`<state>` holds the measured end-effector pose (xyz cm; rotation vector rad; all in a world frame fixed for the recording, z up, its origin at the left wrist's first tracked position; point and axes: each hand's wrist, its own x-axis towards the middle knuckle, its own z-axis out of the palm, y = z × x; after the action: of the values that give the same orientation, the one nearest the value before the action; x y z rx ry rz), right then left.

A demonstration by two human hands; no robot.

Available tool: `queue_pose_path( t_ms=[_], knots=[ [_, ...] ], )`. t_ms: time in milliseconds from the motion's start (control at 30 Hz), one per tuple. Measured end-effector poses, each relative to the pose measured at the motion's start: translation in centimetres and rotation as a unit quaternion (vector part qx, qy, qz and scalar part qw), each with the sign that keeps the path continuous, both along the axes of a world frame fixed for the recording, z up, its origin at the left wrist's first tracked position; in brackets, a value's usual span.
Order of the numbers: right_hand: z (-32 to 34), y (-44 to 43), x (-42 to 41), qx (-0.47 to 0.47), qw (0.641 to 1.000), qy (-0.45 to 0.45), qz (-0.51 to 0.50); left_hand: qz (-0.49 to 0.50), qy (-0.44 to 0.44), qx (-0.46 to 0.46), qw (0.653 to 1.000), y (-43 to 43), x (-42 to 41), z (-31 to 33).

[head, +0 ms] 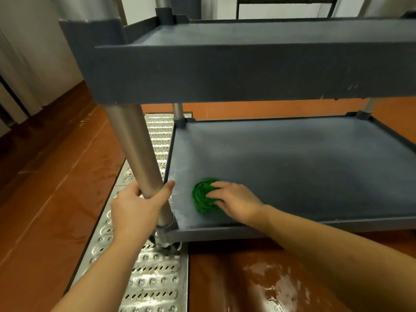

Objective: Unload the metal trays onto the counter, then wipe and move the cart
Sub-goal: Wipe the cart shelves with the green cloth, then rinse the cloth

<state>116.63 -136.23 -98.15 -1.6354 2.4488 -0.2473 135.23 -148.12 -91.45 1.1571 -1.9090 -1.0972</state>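
A grey plastic cart fills the view, with a middle shelf (225, 70) above and a bottom shelf (292, 167) below, both bare of trays. My left hand (137, 208) grips the cart's near-left metal post (135, 149) low down. My right hand (236, 202) presses a green scrubbing pad (202, 195) onto the bottom shelf near its front left corner, fingers lying over the pad. Wet soapy streaks show on the shelf around that corner. No metal trays are in view.
A perforated steel drain grate (148, 278) runs along the floor under the cart's left side. The red tiled floor (56, 210) is wet, with a puddle in front of the cart. A pale wall or cabinet stands at the left.
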Motion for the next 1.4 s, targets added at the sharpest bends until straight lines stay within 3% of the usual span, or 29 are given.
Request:
queue_pose_path(
  t_ms=[233,400,567,700,833,1000,1200,1400],
  knots=[
    [0.6,16.7,-9.5,0.024,0.976,0.041,-0.211,0.034,0.015,-0.003,0.999,0.3,-1.5,-0.5],
    [1.7,27.3,-14.2,0.016,0.902,0.020,-0.431,0.072,0.058,0.033,0.995,1.4,-2.5,-1.0],
    [1.7,25.7,-15.2,-0.005,0.864,0.002,-0.504,0.172,0.086,0.152,0.970,5.0,-3.8,-2.9],
    [1.1,18.4,-13.2,-0.017,0.891,0.001,-0.453,0.212,0.112,0.259,0.936,8.7,-5.6,-2.9],
    [1.0,10.7,-8.8,-0.027,0.947,-0.028,-0.319,0.137,0.122,0.302,0.935,10.6,-7.5,-2.2],
    [0.5,2.7,-2.3,-0.013,0.978,-0.032,-0.204,0.013,0.098,0.217,0.971,9.0,-7.6,-2.0],
    [0.1,-1.1,3.1,-0.040,0.996,-0.035,-0.076,0.013,0.102,0.201,0.974,6.9,-6.0,-2.0],
    [0.1,-3.2,5.0,-0.048,0.995,-0.022,-0.080,-0.024,0.072,0.156,0.985,6.0,-4.5,-1.6]
  ],
)
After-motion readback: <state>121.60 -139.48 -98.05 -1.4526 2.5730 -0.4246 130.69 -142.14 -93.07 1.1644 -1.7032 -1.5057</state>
